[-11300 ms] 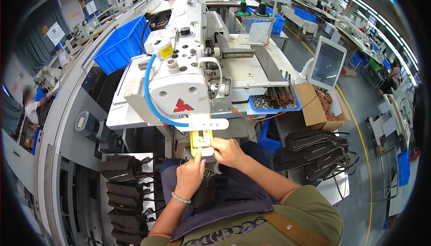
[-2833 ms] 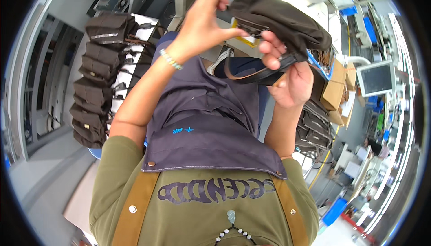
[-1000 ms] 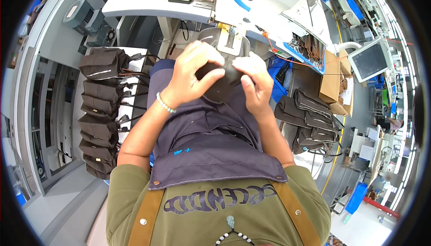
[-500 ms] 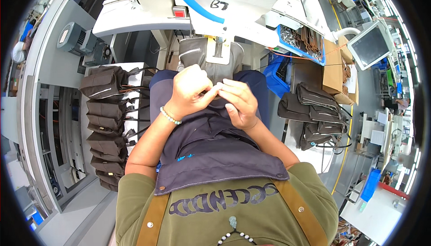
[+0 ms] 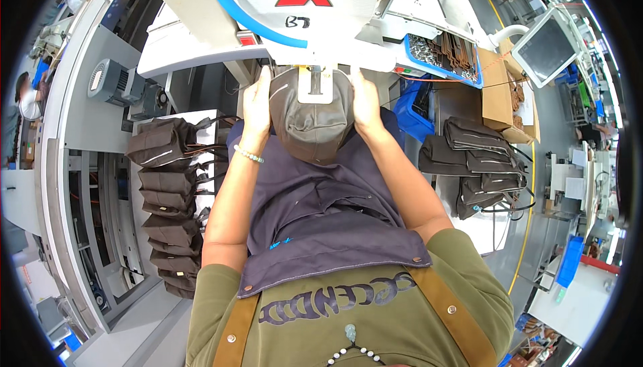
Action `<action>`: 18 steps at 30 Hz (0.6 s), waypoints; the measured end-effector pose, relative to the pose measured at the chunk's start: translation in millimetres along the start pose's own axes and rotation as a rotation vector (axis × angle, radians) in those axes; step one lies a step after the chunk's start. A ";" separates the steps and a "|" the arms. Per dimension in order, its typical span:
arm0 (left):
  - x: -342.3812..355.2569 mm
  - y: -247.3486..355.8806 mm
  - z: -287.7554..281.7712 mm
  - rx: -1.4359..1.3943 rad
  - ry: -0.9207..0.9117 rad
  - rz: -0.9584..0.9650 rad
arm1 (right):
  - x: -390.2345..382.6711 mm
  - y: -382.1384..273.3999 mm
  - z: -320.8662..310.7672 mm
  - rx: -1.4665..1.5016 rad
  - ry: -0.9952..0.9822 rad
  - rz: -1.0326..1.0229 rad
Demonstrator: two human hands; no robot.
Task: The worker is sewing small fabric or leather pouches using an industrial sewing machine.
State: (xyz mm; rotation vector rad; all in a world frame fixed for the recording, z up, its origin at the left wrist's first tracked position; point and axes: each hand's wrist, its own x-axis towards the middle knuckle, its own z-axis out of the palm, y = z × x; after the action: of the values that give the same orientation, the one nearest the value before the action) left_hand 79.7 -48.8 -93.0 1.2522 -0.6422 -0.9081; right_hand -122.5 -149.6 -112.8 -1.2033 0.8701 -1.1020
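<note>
A dark brown fabric bag sits under the head of a sewing machine, its rounded near end bulging toward me. My left hand lies along the bag's left side, and my right hand is on its right side, so the bag is held between them. Both hands' far fingertips are partly hidden by the machine. A white frame-shaped clamp plate rests over the top of the bag between my hands.
To my left, several dark bags lie in a row on a white surface. Folded dark bags are stacked at right. A blue tray holds metal pieces and brown strips. Beyond stand a cardboard box and a screen.
My hands were together over my lap, fingertips touching, in front of the bag. Now they have moved forward and apart to the bag's two sides, and its near end bulges closer to me.
</note>
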 end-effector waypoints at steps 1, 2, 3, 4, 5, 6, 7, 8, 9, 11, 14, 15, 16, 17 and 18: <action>5.5 -2.5 -8.2 0.058 -0.021 0.057 | -0.8 2.9 5.5 0.003 -0.015 0.012; 9.8 -6.3 -15.0 0.116 -0.040 0.115 | -0.4 6.2 12.5 0.029 -0.015 0.024; 11.4 -8.5 -13.3 0.117 -0.040 0.113 | 1.6 13.3 15.5 0.054 -0.011 0.036; 14.4 -9.2 -5.0 0.341 -0.042 0.285 | 7.5 23.5 12.4 0.053 -0.002 0.031; 17.7 -9.8 3.9 0.564 -0.042 0.460 | 15.0 33.0 9.5 0.039 0.029 0.028; 26.5 -19.4 8.2 0.606 -0.006 0.537 | 22.7 39.9 11.1 0.029 0.051 0.027; 33.3 -26.4 14.1 0.591 0.027 0.613 | 28.9 40.4 13.4 0.031 0.054 0.023; 40.4 -31.2 16.2 0.617 0.042 0.717 | 34.6 40.3 15.1 -0.014 0.062 -0.094; 43.3 -32.5 16.1 0.646 0.062 0.816 | 35.7 37.0 21.4 -0.059 0.065 -0.204; 43.3 -36.7 17.4 0.720 0.157 0.796 | 31.1 27.6 23.4 -0.111 0.159 -0.270; 27.0 -25.1 0.5 0.606 0.270 0.616 | 19.4 -12.3 20.7 -0.092 0.269 -0.383; 17.4 -13.7 4.1 0.421 0.272 0.568 | 20.1 -23.2 11.6 -0.147 0.281 -0.543; 4.8 2.9 8.4 0.452 0.317 0.550 | 18.3 -42.6 11.7 -0.232 0.267 -0.655; -1.3 10.0 5.5 0.461 0.319 0.589 | 14.5 -63.5 14.5 -0.314 0.247 -0.764; -8.7 16.6 5.6 0.457 0.301 0.616 | 10.4 -72.6 10.9 -0.315 0.248 -0.760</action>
State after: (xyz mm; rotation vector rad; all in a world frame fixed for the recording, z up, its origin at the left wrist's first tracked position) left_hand 74.3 -43.3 -75.1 1.4328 -0.9506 -0.0544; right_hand -122.7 -157.2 -39.0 -1.7596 0.8044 -1.7976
